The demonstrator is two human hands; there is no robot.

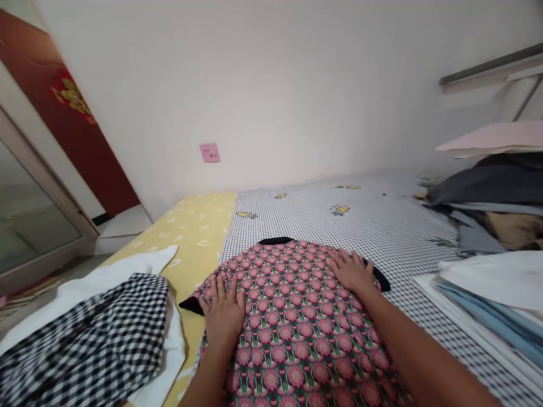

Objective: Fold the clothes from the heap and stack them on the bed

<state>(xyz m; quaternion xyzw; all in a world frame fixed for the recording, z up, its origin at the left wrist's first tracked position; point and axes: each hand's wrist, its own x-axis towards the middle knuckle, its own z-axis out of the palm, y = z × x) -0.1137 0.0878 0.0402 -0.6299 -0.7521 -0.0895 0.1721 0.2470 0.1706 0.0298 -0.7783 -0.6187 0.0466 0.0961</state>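
A pink floral-patterned shirt (pixel 297 316) with black neck and sleeve trim lies spread out in front of me, its neckline pointing toward the wall. My left hand (pixel 224 310) rests flat on the shirt's left side near the sleeve, fingers stretched out. On the right side, close to the other sleeve, my right hand (pixel 351 272) presses down with its fingers spread. Neither hand grips the fabric. The lower end of the shirt runs out of the bottom of the view.
Black-and-white checked clothing (pixel 127 333) lies on white cloth (pixel 123 270) at left. Folded white and blue clothes (pixel 496 282) sit at right, below a darker clothes pile (pixel 479 186). Underneath are yellow (pixel 203 220) and checked (pixel 305 212) bed coverings, ending at a wall (pixel 275 85).
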